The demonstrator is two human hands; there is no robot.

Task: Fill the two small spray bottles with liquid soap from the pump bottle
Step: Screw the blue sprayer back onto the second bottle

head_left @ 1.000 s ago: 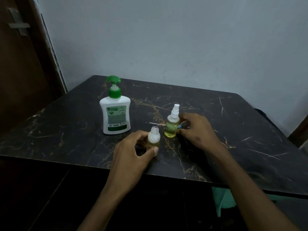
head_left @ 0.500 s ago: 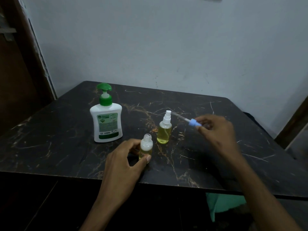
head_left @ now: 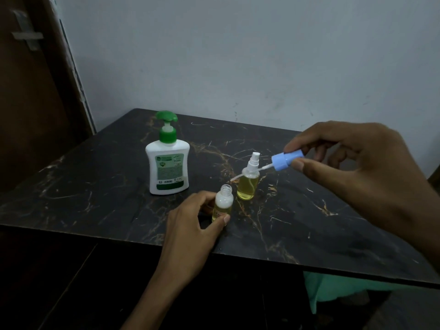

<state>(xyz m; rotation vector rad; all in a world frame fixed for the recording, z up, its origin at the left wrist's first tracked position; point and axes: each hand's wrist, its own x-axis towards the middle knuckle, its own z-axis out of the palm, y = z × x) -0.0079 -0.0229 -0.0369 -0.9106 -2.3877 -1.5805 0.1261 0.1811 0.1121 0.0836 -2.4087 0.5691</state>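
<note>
Left hand (head_left: 190, 225) gripping open bottle (head_left: 223, 203), right hand (head_left: 352, 167) raised, pinching blue sprayer (head_left: 284, 160)

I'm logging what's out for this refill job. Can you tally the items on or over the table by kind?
Pump bottle: 1
Small spray bottles: 2, one capped, one open gripped by the left hand
Loose blue sprayer head, with dip tube, pinched in the right hand: 1
Total: 4

Black marble-look table (head_left: 95, 186) w/ gold veins, pale wall (head_left: 238, 55) behind, brown door (head_left: 31, 103) at left.
</note>
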